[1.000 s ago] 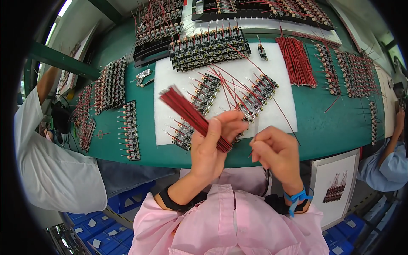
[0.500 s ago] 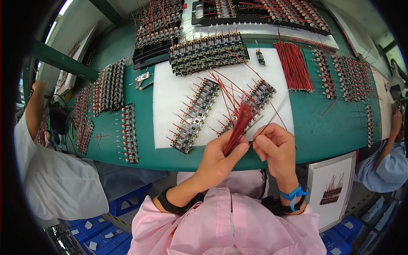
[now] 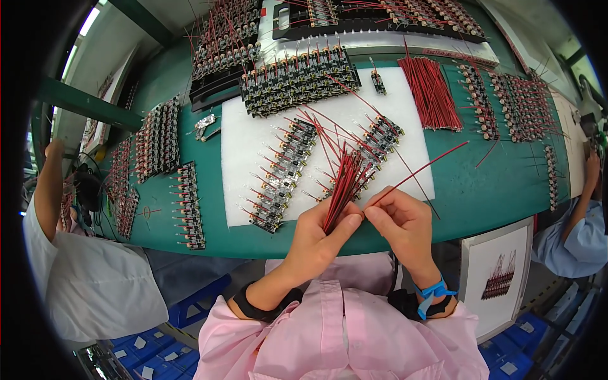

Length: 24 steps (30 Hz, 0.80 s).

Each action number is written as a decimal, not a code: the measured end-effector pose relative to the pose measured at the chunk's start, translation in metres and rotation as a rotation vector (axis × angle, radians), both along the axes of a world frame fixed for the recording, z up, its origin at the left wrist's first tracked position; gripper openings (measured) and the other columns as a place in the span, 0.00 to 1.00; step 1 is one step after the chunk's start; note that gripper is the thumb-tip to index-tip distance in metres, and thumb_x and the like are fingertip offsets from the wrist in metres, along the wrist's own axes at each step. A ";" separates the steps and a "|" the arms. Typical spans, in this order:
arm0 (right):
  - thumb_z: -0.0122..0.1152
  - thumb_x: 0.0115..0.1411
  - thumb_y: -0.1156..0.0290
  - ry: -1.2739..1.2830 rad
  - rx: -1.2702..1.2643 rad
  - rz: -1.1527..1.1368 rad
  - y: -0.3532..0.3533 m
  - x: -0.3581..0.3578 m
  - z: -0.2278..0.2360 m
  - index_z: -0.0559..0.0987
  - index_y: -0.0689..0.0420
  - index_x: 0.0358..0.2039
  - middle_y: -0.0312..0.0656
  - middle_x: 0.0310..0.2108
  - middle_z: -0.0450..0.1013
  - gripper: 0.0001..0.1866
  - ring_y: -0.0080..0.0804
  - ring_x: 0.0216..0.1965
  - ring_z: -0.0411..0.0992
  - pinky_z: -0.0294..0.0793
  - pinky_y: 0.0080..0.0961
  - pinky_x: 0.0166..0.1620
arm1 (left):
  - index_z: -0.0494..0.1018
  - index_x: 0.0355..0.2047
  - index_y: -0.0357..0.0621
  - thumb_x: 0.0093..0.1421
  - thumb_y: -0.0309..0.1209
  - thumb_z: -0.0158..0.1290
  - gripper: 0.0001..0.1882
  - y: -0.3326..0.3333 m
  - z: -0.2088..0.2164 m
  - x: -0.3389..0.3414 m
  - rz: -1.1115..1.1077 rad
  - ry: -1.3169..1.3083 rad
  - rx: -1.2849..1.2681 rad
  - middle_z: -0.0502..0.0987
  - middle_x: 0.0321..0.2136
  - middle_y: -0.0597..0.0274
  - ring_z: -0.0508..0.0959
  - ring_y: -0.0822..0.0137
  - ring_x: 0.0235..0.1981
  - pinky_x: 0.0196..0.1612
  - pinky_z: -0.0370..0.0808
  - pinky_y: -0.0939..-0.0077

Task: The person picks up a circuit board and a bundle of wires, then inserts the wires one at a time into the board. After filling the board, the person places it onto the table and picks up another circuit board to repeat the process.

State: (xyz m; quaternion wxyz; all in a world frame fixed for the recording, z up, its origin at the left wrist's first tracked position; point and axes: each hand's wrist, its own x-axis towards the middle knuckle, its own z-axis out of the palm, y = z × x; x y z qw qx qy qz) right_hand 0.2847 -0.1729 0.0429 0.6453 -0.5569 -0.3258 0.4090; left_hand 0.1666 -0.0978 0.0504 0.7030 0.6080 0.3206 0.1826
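Your left grip (image 3: 316, 246) is hugging a chunky red wire bundle (image 3: 344, 183)
Your right grip (image 3: 406, 229) is pinching just one red wire (image 3: 430, 163)

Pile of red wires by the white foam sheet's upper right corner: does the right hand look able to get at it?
Probably yes: the pile of red wires lies uncovered, ahead and to the right of the right hand, though that hand pinches a single red wire.
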 end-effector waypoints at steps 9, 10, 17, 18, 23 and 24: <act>0.50 0.48 0.80 -0.180 -0.011 0.046 -0.002 0.004 -0.007 0.70 0.66 0.22 0.36 0.21 0.67 0.02 0.17 0.23 0.63 0.63 0.13 0.28 | 0.67 0.26 0.35 0.51 0.29 0.46 0.07 0.001 -0.003 -0.001 0.014 0.027 0.072 0.61 0.12 0.74 0.57 0.84 0.13 0.15 0.52 0.89; 0.50 0.48 0.80 -0.181 -0.010 0.042 -0.002 0.004 -0.008 0.70 0.66 0.22 0.36 0.21 0.67 0.02 0.17 0.23 0.63 0.63 0.13 0.28 | 0.67 0.26 0.36 0.51 0.28 0.46 0.07 0.000 -0.007 -0.003 0.009 0.024 0.110 0.61 0.12 0.73 0.57 0.83 0.14 0.16 0.53 0.88; 0.51 0.46 0.80 0.276 -0.129 0.180 -0.005 0.009 -0.002 0.70 0.65 0.24 0.36 0.20 0.67 0.03 0.18 0.21 0.63 0.62 0.14 0.23 | 0.67 0.25 0.36 0.50 0.26 0.46 0.05 -0.001 0.000 -0.003 -0.007 0.006 0.168 0.60 0.11 0.73 0.55 0.82 0.14 0.16 0.53 0.86; 0.51 0.46 0.80 0.276 -0.127 0.181 -0.006 0.009 -0.002 0.70 0.65 0.24 0.36 0.20 0.67 0.03 0.18 0.21 0.63 0.62 0.14 0.23 | 0.67 0.24 0.36 0.50 0.26 0.46 0.05 -0.001 -0.002 -0.005 -0.009 -0.010 0.160 0.60 0.11 0.73 0.55 0.82 0.14 0.16 0.53 0.86; 0.52 0.43 0.82 -0.608 0.005 -0.192 -0.016 0.014 0.012 0.71 0.63 0.26 0.36 0.21 0.66 0.06 0.20 0.19 0.63 0.62 0.17 0.22 | 0.66 0.21 0.37 0.48 0.24 0.46 0.04 0.004 0.010 -0.014 -0.011 0.003 0.049 0.62 0.13 0.72 0.57 0.83 0.15 0.17 0.54 0.87; 0.52 0.42 0.83 -0.836 0.102 -0.371 -0.017 0.017 0.016 0.71 0.63 0.27 0.37 0.21 0.66 0.08 0.21 0.18 0.63 0.62 0.18 0.22 | 0.66 0.21 0.37 0.48 0.24 0.46 0.04 0.004 0.013 -0.016 -0.012 0.001 0.047 0.62 0.13 0.72 0.57 0.83 0.15 0.17 0.54 0.87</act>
